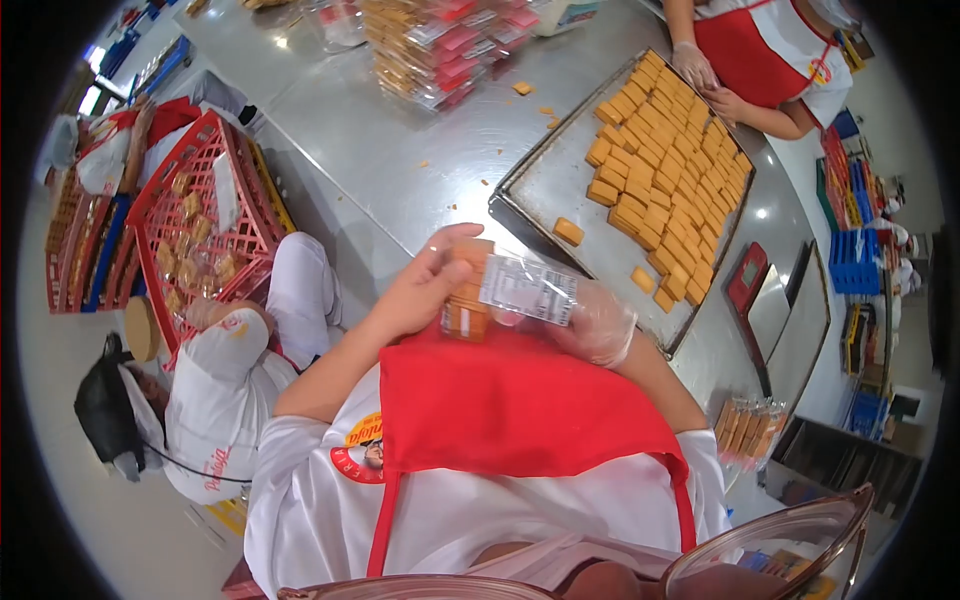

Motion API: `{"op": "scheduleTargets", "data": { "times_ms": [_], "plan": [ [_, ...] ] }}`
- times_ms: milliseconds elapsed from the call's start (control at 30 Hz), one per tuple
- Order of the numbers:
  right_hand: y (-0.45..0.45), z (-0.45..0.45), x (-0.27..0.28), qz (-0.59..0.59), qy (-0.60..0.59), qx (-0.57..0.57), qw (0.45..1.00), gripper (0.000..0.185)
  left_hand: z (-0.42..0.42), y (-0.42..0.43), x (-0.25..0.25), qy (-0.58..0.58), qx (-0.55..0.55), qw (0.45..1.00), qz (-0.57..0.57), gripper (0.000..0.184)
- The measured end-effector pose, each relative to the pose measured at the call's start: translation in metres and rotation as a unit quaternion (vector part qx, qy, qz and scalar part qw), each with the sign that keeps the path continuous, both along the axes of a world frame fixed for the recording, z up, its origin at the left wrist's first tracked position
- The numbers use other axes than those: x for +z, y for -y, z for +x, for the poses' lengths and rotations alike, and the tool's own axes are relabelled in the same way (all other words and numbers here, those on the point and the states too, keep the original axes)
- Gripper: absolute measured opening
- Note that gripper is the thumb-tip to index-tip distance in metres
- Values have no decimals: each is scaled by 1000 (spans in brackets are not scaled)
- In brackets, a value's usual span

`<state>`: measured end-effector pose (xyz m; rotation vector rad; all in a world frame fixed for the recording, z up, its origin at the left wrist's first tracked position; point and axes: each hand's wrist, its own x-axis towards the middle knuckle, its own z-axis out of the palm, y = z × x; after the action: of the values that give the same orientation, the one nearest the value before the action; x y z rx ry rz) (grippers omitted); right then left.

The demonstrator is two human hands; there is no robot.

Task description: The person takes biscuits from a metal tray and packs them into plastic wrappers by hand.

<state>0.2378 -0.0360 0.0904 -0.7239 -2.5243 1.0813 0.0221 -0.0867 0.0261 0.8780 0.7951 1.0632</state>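
Item: biscuit packet (466, 300), before our red apron (520, 410); our left hand (428, 288) gripped it, our gloved right hand (597, 322) gripped its labelled side. Surroundings: we listed a biscuit-laden tray (548, 182) just beyond, stacked packets (435, 45) farther off, crumbs (484, 182) between, red-edged tool (747, 277) at right.

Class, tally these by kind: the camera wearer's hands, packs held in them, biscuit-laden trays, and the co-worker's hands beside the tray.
Wearer's left hand and right hand: 2
Held biscuit pack: 1
Biscuit-laden tray: 1
Co-worker's hands beside the tray: 2
Total: 6
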Motion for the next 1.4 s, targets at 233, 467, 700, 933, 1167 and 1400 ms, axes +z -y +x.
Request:
{"op": "scheduleTargets", "data": {
  "times_ms": [233,467,700,933,1167,1400],
  "plan": [
    [8,-3,10,-346,114,-113,924,31,9,2,-1,14,-44,999,14,59],
    [10,-9,2,-82,62,-32,994,24,11,2,-9,100,19,994,-35,58],
    [13,-20,11,-200,117,-83,969,22,9,3,-7,13,-20,1000,13,59],
    [3,-8,-28,-71,107,51,990,22,10,5,-4,1,-7,999,33,58],
    [7,-11,-33,-469,-70,-176,863,30,10,11,10,-39,73,992,94,61],
    [12,-20,1,-703,-215,-231,637,27,6,13,6,-88,67,982,153,61]
  ]
}}
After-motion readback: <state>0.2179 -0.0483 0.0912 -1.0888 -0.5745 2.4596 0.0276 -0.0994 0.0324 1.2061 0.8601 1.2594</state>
